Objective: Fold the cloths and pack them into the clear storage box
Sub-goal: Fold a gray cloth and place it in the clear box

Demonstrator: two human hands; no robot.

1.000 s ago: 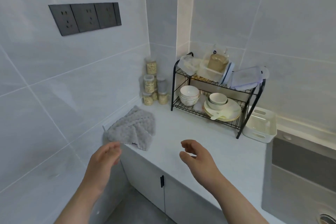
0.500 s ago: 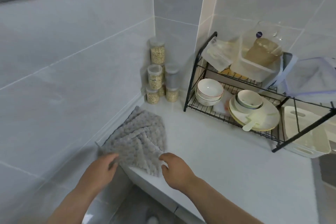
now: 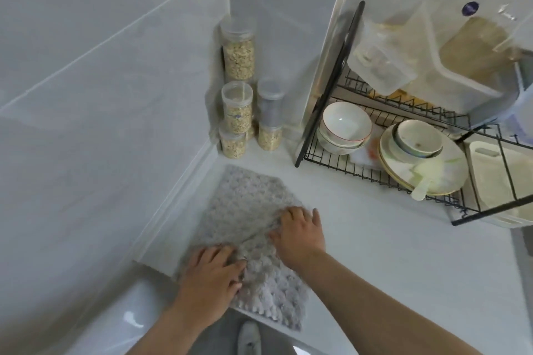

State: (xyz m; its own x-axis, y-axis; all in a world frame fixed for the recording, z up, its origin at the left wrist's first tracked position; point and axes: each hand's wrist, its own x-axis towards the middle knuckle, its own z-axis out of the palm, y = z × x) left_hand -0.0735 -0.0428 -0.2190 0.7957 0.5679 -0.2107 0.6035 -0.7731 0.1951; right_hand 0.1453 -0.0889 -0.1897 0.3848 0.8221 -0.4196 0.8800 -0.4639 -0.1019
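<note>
A grey bobbled cloth [image 3: 245, 210] lies on the white counter [image 3: 375, 253] in the corner by the left wall, its near end hanging over the front edge. My left hand [image 3: 212, 277] rests on the cloth's near left part with the fingers spread. My right hand [image 3: 300, 233] is on its right edge, where the curled fingers bunch the fabric and the thumb points away. Clear plastic boxes [image 3: 450, 86] sit on the top shelf of the black wire rack [image 3: 326, 89], well beyond both hands.
Several clear jars of grain [image 3: 238, 112] stand stacked in the corner behind the cloth. The rack's lower shelf holds white bowls [image 3: 344, 127] and plates [image 3: 424, 164]. A white basket [image 3: 496, 176] stands to the right. My shoe [image 3: 249, 337] shows on the floor below.
The view has closed in on the counter and tipped down. Both hands have moved forward onto the cloth, and the fabric is now creased between them.
</note>
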